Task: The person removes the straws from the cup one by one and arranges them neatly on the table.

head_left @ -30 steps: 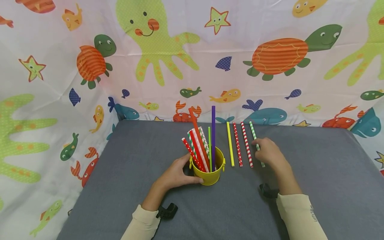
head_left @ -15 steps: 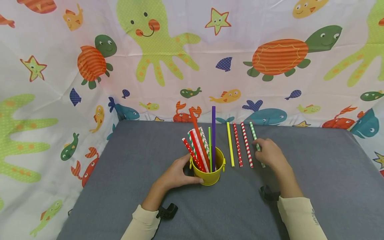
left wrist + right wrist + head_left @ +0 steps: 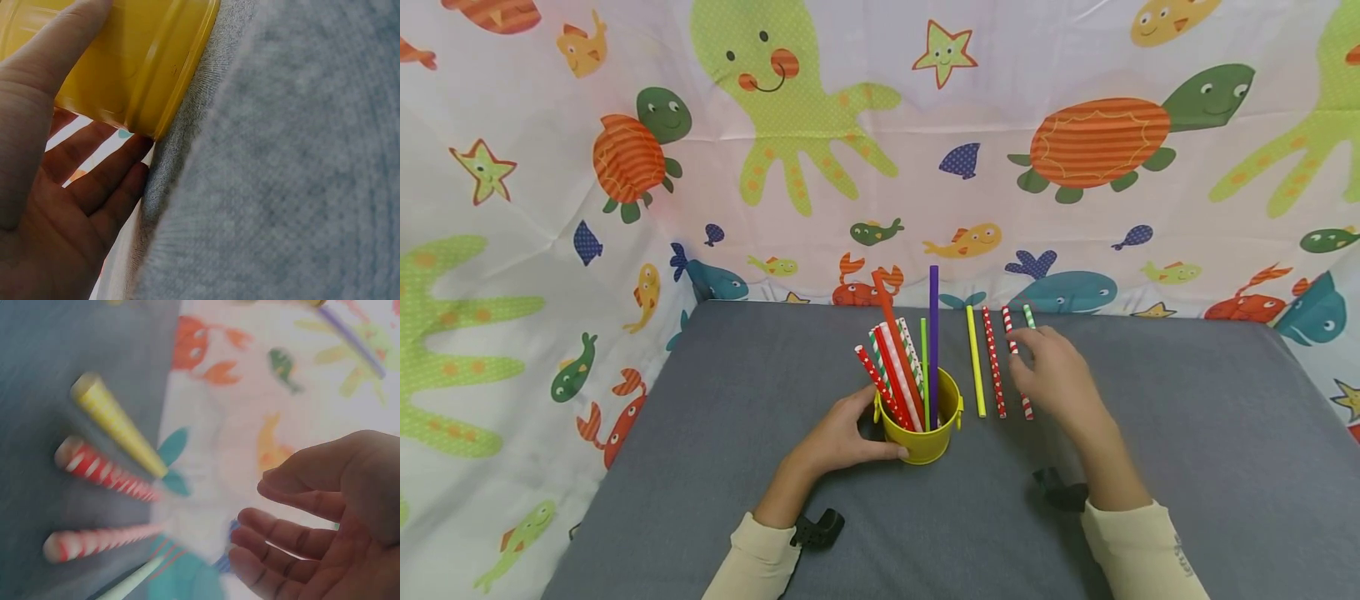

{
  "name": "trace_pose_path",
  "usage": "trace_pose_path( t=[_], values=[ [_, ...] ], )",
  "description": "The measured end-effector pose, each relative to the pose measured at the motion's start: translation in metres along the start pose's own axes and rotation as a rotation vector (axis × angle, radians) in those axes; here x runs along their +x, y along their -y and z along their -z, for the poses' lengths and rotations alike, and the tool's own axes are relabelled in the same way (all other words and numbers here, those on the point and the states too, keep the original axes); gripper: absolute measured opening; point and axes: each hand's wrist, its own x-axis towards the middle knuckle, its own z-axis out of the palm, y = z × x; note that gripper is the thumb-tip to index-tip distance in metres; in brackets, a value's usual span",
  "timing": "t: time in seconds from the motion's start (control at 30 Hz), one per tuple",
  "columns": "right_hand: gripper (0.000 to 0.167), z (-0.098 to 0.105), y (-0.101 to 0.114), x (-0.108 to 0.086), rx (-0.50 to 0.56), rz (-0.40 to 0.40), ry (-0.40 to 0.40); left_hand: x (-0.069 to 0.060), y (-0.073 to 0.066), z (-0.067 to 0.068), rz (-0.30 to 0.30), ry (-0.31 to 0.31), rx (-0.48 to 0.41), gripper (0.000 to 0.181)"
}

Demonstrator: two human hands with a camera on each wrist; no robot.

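My left hand [image 3: 842, 433] holds the side of a small yellow bucket [image 3: 927, 451], thumb at its front and fingers behind. Several paper straws stand in the bucket, a tall purple straw [image 3: 934, 333] and an orange-red straw [image 3: 891, 321] among them. To its right lie a yellow straw [image 3: 976, 362], a red dotted straw [image 3: 993, 362], a red-and-white striped straw [image 3: 1027, 407] and a green-and-white straw [image 3: 1029, 315], side by side. Above the last two hovers my right hand [image 3: 1057, 377], partly hiding them. In the right wrist view its loosely bent fingers [image 3: 284, 540] hold nothing.
A grey cloth [image 3: 760, 358] covers the table. Behind and to the left hangs a white curtain [image 3: 880, 167] printed with sea animals, meeting the table's back edge. Dark wrist cameras sit at both cuffs.
My right hand has lifted off the green-and-white straw and moved left, over the red-and-white striped one. My left hand and the bucket have stayed still.
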Motion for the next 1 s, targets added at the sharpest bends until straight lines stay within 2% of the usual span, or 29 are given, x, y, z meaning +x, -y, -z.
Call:
trace_pose_path(
  t=[0.27, 0.4, 0.5, 0.67, 1.0],
  values=[
    [0.027, 0.003, 0.049, -0.009, 0.044, 0.132, -0.069, 0.0, -0.001, 0.0, 0.004, -0.001, 0.005, 0.087],
    [0.027, -0.001, 0.067, -0.014, 0.071, 0.228, -0.089, 0.0, -0.001, 0.0, -0.004, 0.0, 0.002, 0.086],
    [0.034, -0.006, 0.078, -0.015, 0.114, 0.29, -0.08, 0.0, -0.001, 0.001, -0.011, 0.001, 0.001, 0.087],
    [0.049, -0.016, 0.093, -0.016, 0.151, 0.347, -0.037, 0.001, -0.001, 0.0, -0.036, 0.0, 0.003, 0.086],
    [0.065, -0.028, 0.12, -0.002, 0.068, 0.454, 0.002, 0.001, 0.0, 0.001, -0.046, -0.001, 0.013, 0.089]
  ],
)
